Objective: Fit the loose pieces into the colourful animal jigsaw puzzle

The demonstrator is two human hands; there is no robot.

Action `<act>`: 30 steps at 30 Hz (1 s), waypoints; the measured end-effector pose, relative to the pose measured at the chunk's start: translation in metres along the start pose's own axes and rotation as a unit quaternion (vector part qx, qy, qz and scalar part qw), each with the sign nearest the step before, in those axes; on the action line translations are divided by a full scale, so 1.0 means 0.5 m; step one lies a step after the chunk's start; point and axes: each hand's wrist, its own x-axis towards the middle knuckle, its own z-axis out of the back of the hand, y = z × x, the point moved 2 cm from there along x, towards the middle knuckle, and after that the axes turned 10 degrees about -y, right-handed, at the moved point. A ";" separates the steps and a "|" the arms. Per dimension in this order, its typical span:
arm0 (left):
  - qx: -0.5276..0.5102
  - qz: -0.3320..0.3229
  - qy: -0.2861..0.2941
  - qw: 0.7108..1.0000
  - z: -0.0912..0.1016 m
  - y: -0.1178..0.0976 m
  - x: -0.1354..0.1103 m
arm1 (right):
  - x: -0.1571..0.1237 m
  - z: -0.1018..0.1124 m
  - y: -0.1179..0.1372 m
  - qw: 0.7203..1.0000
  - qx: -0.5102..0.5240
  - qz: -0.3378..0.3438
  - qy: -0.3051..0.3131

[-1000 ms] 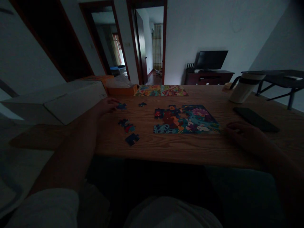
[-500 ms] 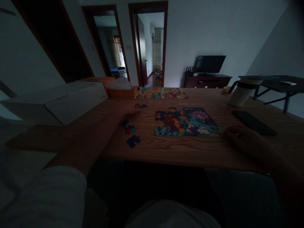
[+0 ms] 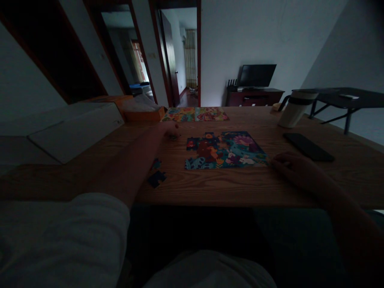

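A partly assembled, colourful jigsaw puzzle (image 3: 225, 150) lies in the middle of the wooden table (image 3: 210, 188). My left hand (image 3: 169, 129) reaches across to the puzzle's upper left corner, its fingers pinched on a small dark puzzle piece (image 3: 174, 137). Two loose pieces (image 3: 156, 178) lie beside my left forearm. My right hand (image 3: 290, 166) rests on the table just right of the puzzle, fingers curled under, with nothing seen in them.
A dark phone (image 3: 308, 147) and a pale mug (image 3: 295, 109) sit at the right. Printed picture sheets (image 3: 195, 114), an orange box (image 3: 141, 114) and a large white box (image 3: 75, 124) stand at the back and left. The room is dim.
My left hand has moved right from the far left pieces to the puzzle's upper left corner and closed on a piece. My right hand has stayed put.
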 end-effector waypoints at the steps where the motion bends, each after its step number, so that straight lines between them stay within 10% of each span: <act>1: 0.000 0.011 0.004 1.000 0.002 -0.004 -0.002 | 0.000 0.000 0.000 1.000 0.003 -0.002 0.001; 9: -0.055 0.005 -0.029 0.998 0.017 -0.048 -0.010 | -0.001 -0.005 -0.003 1.000 0.009 0.009 0.001; 16: -0.344 -0.021 -0.067 0.936 -0.017 -0.155 -0.010 | -0.001 -0.005 -0.004 1.000 0.003 0.006 -0.006; 30: -0.277 -0.069 -0.090 0.954 -0.097 -0.169 0.019 | -0.002 -0.009 -0.006 1.000 -0.009 0.011 -0.003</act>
